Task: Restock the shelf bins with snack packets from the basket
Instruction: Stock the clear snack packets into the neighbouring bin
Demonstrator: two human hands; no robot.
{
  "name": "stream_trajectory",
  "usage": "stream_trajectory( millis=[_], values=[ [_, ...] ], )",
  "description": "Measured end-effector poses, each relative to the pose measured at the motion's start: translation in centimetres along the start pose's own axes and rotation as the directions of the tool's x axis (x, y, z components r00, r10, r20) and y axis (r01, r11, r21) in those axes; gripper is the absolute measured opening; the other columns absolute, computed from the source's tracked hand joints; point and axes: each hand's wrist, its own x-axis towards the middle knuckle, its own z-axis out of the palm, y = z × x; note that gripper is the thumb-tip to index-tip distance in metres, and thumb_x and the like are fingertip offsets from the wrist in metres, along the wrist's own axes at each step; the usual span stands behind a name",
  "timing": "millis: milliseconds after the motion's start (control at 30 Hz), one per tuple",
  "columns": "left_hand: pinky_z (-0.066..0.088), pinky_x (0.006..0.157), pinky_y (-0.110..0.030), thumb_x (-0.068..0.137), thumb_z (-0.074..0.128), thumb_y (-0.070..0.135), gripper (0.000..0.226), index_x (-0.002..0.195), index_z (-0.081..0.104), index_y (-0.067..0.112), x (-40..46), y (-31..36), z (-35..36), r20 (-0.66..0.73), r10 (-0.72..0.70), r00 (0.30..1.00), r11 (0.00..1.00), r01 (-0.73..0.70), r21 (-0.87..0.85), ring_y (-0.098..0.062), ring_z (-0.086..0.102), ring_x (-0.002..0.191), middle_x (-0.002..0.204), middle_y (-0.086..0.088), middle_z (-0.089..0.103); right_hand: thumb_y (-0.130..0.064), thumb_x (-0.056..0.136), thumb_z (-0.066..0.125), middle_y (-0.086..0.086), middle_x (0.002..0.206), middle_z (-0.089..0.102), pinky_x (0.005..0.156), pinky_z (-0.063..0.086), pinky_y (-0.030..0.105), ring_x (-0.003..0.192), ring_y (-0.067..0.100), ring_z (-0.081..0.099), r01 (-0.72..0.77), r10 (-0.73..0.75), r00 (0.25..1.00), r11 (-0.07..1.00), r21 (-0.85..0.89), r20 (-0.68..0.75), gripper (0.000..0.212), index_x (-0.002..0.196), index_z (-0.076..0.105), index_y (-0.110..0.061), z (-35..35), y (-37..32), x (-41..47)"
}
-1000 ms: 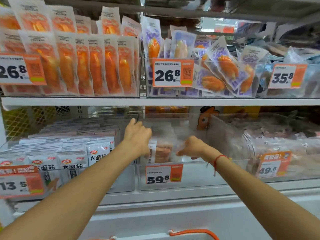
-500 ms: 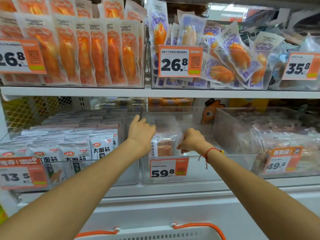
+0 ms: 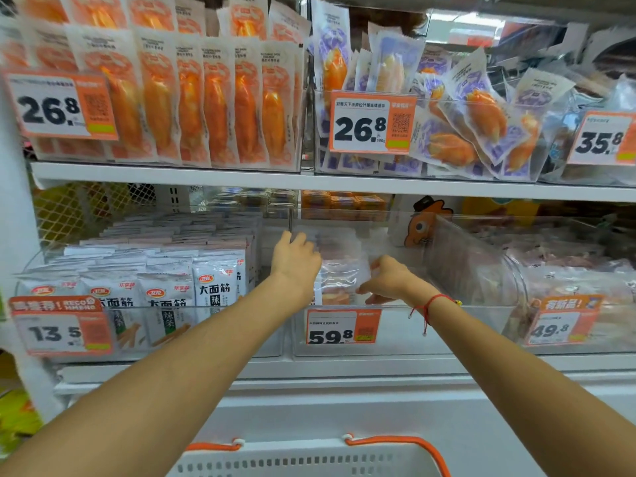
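Both my hands reach into the clear middle bin [image 3: 399,333] on the lower shelf, the one tagged 59.8. Clear snack packets [image 3: 339,280] with pale orange contents stand upright between them at the bin's left end. My left hand [image 3: 296,261] presses against the stack's left side, fingers curled over its top. My right hand [image 3: 390,280], a red string at its wrist, pinches the right edge of the front packet. The white basket [image 3: 309,463] with orange handles shows at the bottom edge; its contents are out of view.
A full bin of white packets [image 3: 165,290] tagged 13.5 stands to the left. A bin [image 3: 568,290] tagged 49.8 sits to the right. The upper shelf [image 3: 309,182] carries bins of orange packets [image 3: 206,98] and purple packets [image 3: 464,125] overhead.
The view has tilted down, so the basket rim shows more. Both hands stay in the 59.8 bin, shifting slightly around the upright packets.
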Motion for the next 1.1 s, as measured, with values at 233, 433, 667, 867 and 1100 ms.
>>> stream_trajectory(
  millis=[233, 433, 667, 867, 1100],
  values=[
    [0.026, 0.105, -0.036, 0.086, 0.058, 0.019, 0.047, 0.132, 0.048, 0.017, -1.6, -0.8, -0.3, -0.101, -0.019, 0.995, 0.992, 0.006, -0.127, -0.023, 0.036, 0.127, 0.132, -0.004, 0.049, -0.018, 0.084, 0.069, 0.012, 0.117, 0.059, 0.091, 0.052, 0.044, 0.1, 0.03, 0.061, 0.097, -0.117, 0.988, 0.979, -0.18, -0.099, 0.049, 0.125, 0.044, -0.011, 0.5, 0.9, -1.3],
    [0.028, 0.101, -0.031, 0.089, 0.057, 0.019, 0.039, 0.127, 0.053, 0.028, -4.8, -1.3, -0.7, -0.26, -0.154, 0.953, 0.872, 0.007, -0.49, -0.017, 0.041, 0.122, 0.129, 0.007, 0.054, -0.026, 0.086, 0.068, 0.0, 0.11, 0.063, 0.083, 0.055, 0.036, 0.093, 0.015, 0.061, 0.344, -0.371, 0.842, 0.928, -0.14, -0.391, 0.03, 0.114, 0.06, -0.02, 0.3, 0.8, -4.8],
    [0.038, 0.064, -0.02, 0.089, 0.057, 0.027, 0.016, 0.102, 0.062, 0.035, -12.1, -0.7, 0.2, -0.128, -0.407, 0.905, 0.518, 0.113, -0.848, -0.003, 0.055, 0.088, 0.088, 0.019, 0.06, -0.014, 0.085, 0.065, -0.01, 0.073, 0.066, 0.063, 0.053, 0.025, 0.067, 0.008, 0.063, 0.531, -0.517, 0.824, 0.847, -0.003, -0.231, 0.01, 0.084, 0.066, -0.025, 3.0, 1.8, -10.7],
    [0.053, 0.073, -0.03, 0.085, 0.058, 0.029, 0.013, 0.085, 0.062, 0.042, -18.1, 2.7, 7.5, 0.219, -0.402, 0.889, 0.228, 0.329, -0.916, -0.002, 0.061, 0.084, 0.079, 0.022, 0.064, -0.01, 0.088, 0.062, 0.001, 0.077, 0.065, 0.056, 0.046, 0.013, 0.061, 0.008, 0.063, 0.365, -0.343, 0.888, 0.931, -0.015, 0.306, 0.012, 0.095, 0.063, -0.019, 9.7, 7.2, -11.5],
    [0.051, 0.081, -0.028, 0.09, 0.056, 0.024, 0.016, 0.097, 0.065, 0.034, -24.2, 8.2, 18.0, 0.522, -0.224, 0.823, 0.11, 0.554, -0.825, -0.009, 0.063, 0.09, 0.105, 0.013, 0.068, -0.006, 0.092, 0.055, 0.008, 0.094, 0.067, 0.074, 0.054, 0.022, 0.076, 0.015, 0.066, 0.19, -0.107, 0.812, 0.978, -0.087, 0.574, 0.02, 0.109, 0.065, -0.009, 20.1, 15.0, -13.2]
  ],
)
